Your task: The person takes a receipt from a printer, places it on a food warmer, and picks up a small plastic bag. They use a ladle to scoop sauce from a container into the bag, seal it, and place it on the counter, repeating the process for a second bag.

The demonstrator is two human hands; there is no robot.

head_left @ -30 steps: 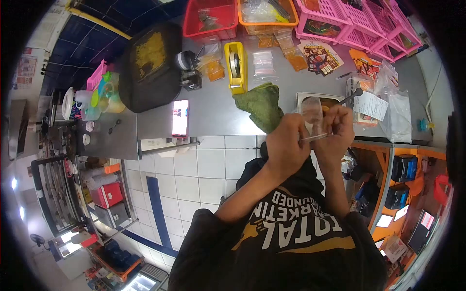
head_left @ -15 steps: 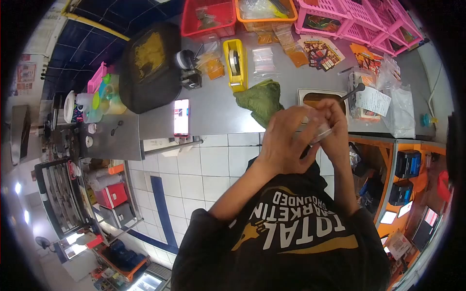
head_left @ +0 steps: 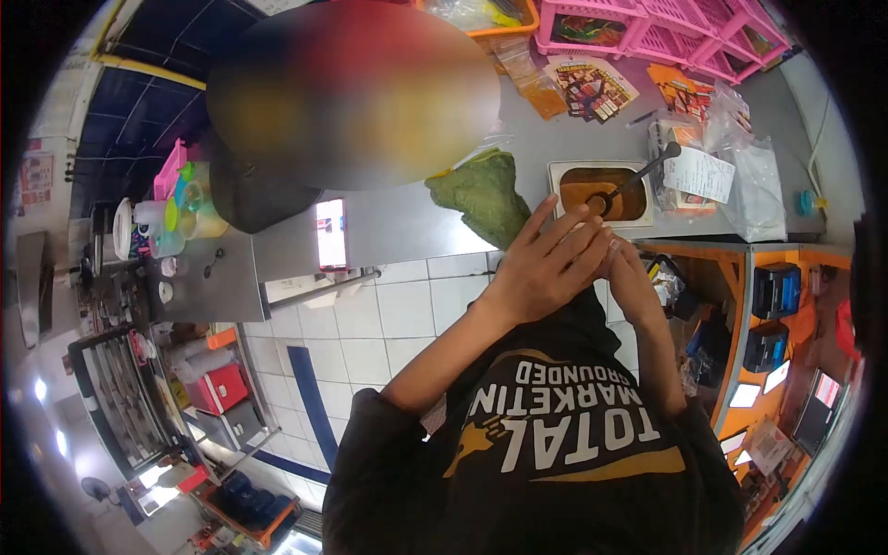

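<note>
My left hand (head_left: pixel 546 264) lies flat over my right hand (head_left: pixel 632 277), fingers stretched out, both pressed together just in front of the steel counter's (head_left: pixel 407 222) edge. Only a sliver of the small clear bag (head_left: pixel 611 245) shows between them; the rest is hidden. Just beyond my fingertips a metal tray (head_left: pixel 555 190) holds brown powder, with a long spoon (head_left: pixel 640 174) resting in it. A crumpled green cloth (head_left: pixel 481 196) lies left of the tray.
A phone (head_left: pixel 329 233) with a lit screen lies on the counter at the left. Pink baskets (head_left: pixel 647 28), printed packets (head_left: pixel 592 88), a paper note (head_left: pixel 700 174) and clear bags (head_left: pixel 758 190) crowd the back right. Black devices (head_left: pixel 775 291) sit under the counter.
The clear bag was held up open between both hands; my left hand has since closed flat over it and the right hand. My view shifted down, and the tray's powder now shows.
</note>
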